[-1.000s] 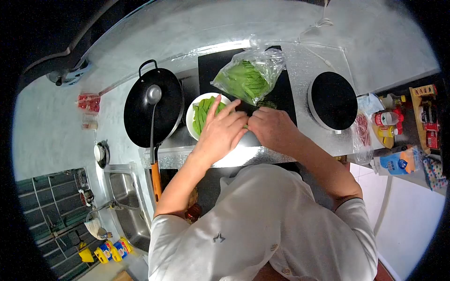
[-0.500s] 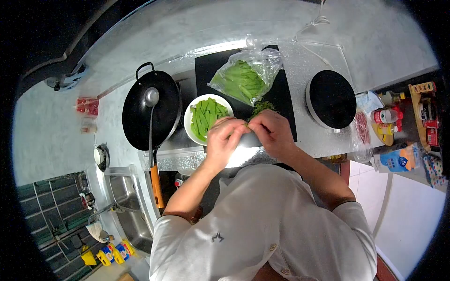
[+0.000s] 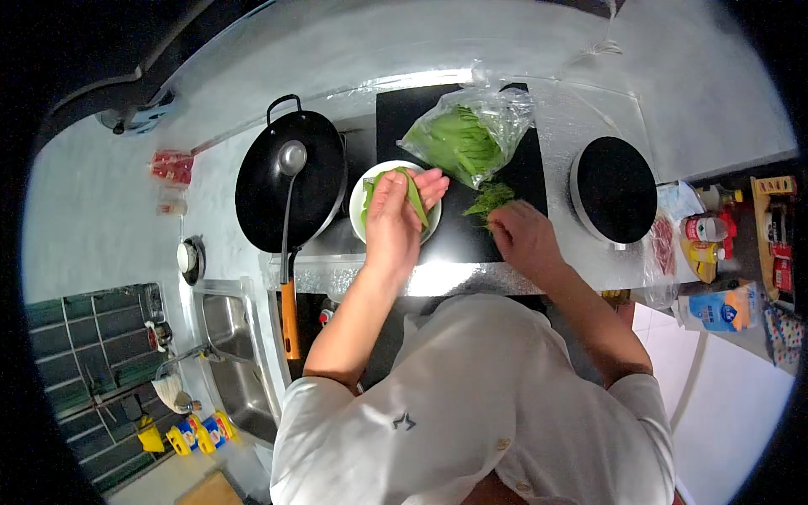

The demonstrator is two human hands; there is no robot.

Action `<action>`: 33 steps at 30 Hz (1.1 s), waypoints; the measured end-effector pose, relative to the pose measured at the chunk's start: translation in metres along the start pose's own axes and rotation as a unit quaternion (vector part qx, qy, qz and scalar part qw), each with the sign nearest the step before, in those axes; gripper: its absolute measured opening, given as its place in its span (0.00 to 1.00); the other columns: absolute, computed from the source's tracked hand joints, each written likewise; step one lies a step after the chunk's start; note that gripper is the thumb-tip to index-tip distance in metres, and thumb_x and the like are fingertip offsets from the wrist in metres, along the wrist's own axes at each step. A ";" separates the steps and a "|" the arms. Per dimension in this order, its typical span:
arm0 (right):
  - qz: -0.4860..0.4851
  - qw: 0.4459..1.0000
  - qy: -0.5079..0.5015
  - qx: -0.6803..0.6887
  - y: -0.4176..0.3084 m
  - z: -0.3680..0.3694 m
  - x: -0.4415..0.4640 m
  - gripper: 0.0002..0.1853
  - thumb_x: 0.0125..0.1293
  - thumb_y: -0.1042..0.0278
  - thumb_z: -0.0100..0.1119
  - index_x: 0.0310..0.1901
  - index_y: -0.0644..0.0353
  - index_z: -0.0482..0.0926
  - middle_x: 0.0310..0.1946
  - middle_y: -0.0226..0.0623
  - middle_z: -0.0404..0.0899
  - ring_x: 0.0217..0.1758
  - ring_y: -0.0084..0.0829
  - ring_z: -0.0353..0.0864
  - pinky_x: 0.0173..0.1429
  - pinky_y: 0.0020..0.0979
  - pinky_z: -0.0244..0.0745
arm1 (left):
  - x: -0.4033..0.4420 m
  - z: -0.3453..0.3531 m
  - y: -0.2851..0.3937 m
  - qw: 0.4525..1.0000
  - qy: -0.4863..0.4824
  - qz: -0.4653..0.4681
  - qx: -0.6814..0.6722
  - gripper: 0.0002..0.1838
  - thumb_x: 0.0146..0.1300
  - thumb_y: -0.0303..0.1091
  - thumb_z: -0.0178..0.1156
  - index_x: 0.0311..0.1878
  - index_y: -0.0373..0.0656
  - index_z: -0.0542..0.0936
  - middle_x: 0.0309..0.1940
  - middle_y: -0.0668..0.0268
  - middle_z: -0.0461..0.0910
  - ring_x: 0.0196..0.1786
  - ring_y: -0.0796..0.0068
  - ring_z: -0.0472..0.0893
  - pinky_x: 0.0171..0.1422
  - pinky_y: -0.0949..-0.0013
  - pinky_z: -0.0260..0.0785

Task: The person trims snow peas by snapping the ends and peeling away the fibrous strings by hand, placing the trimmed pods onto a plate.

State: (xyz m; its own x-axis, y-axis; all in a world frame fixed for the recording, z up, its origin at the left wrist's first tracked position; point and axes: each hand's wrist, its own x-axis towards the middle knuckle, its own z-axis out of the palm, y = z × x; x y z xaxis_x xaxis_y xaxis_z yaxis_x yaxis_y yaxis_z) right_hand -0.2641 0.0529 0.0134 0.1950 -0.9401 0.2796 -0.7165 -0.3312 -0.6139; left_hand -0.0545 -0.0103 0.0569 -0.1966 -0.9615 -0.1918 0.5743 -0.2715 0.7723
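Observation:
Over the white plate [image 3: 358, 202], my left hand [image 3: 390, 227] is turned palm up, holding a flat green pod, a snow pea by its look [image 3: 415, 200], under the thumb. More green pods on the plate are partly covered by this hand. My right hand [image 3: 526, 237] is lowered at the front edge of a small heap of thin green strings and trimmings [image 3: 491, 199], its fingertips pinched together. Whatever they grip is too small to make out. Behind the heap lies a clear plastic bag [image 3: 507, 114] with many green pods [image 3: 463, 143] inside.
To the left sits a black wok [image 3: 278, 181] with a ladle [image 3: 289, 194] resting in it. A round black-topped cooker [image 3: 616, 189] stands at right. Beneath the plate and bag is a black board [image 3: 530, 181]. Bottles and packets fill the far right; a sink [image 3: 236, 353] is at lower left.
My hands were together in front of the plate and have parted. The left moved over the plate with a pod; the right moved to the trimmings. The view shifted slightly.

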 end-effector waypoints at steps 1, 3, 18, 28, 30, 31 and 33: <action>0.001 0.999 0.035 -0.022 0.010 0.006 0.000 0.04 0.61 0.74 0.61 0.37 0.61 0.77 0.32 0.43 0.78 0.39 0.47 0.79 0.44 0.45 0.75 | 0.000 0.000 0.002 0.999 0.000 -0.020 -0.035 0.13 0.78 0.39 0.48 0.50 0.38 0.74 0.52 0.48 0.81 0.57 0.55 0.82 0.68 0.55 0.72; 0.014 0.999 0.023 -0.036 0.029 0.020 0.001 0.05 0.61 0.73 0.61 0.39 0.60 0.77 0.34 0.43 0.78 0.41 0.47 0.79 0.45 0.45 0.75 | 0.001 0.000 0.003 0.999 0.003 -0.023 -0.041 0.13 0.79 0.39 0.46 0.51 0.38 0.73 0.54 0.46 0.79 0.59 0.54 0.81 0.71 0.54 0.70; 0.082 0.966 -0.010 0.245 -0.052 0.019 0.033 0.06 0.62 0.68 0.64 0.38 0.61 0.81 0.31 0.43 0.82 0.35 0.44 0.84 0.41 0.39 0.77 | 0.001 0.006 -0.010 0.997 0.068 0.044 -0.016 0.12 0.80 0.36 0.44 0.53 0.38 0.69 0.61 0.43 0.76 0.64 0.54 0.78 0.71 0.57 0.69; 0.089 0.966 0.038 0.238 -0.048 0.026 0.035 0.05 0.61 0.72 0.62 0.38 0.61 0.79 0.32 0.45 0.81 0.35 0.46 0.84 0.39 0.40 0.77 | -0.012 -0.005 -0.020 0.977 0.018 0.047 0.206 0.06 0.74 0.32 0.56 0.42 0.40 0.73 0.39 0.65 0.80 0.41 0.79 0.77 0.48 0.74 0.70; 0.094 0.967 0.044 0.232 -0.049 0.026 0.035 0.05 0.61 0.73 0.62 0.37 0.60 0.78 0.31 0.44 0.81 0.35 0.47 0.83 0.39 0.41 0.77 | -0.014 -0.014 -0.026 0.940 0.007 0.072 0.332 0.10 0.70 0.32 0.62 0.33 0.41 0.73 0.23 0.77 0.66 0.29 0.88 0.63 0.32 0.77 0.57; 0.077 0.972 0.039 0.218 -0.047 0.027 0.034 0.04 0.60 0.72 0.62 0.36 0.60 0.78 0.30 0.44 0.80 0.34 0.47 0.83 0.39 0.42 0.77 | -0.015 -0.014 -0.026 0.941 0.006 0.070 0.332 0.10 0.70 0.32 0.62 0.33 0.41 0.73 0.23 0.77 0.66 0.29 0.88 0.63 0.32 0.77 0.57; 0.058 0.977 0.032 0.204 -0.044 0.026 0.035 0.04 0.59 0.72 0.61 0.34 0.60 0.77 0.29 0.43 0.79 0.34 0.47 0.82 0.38 0.43 0.77 | -0.015 -0.016 -0.024 0.924 0.000 0.067 0.378 0.12 0.70 0.31 0.62 0.32 0.41 0.72 0.23 0.76 0.67 0.28 0.89 0.63 0.31 0.77 0.58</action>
State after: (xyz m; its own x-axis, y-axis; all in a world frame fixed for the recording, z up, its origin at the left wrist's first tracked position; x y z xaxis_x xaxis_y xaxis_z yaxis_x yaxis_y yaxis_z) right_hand -0.2080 0.0326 0.0312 0.0757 -0.9706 0.2284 -0.4030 -0.2393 -0.8834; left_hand -0.0525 0.0103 0.0313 -0.1639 -0.9844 -0.0646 -0.1246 -0.0443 0.9912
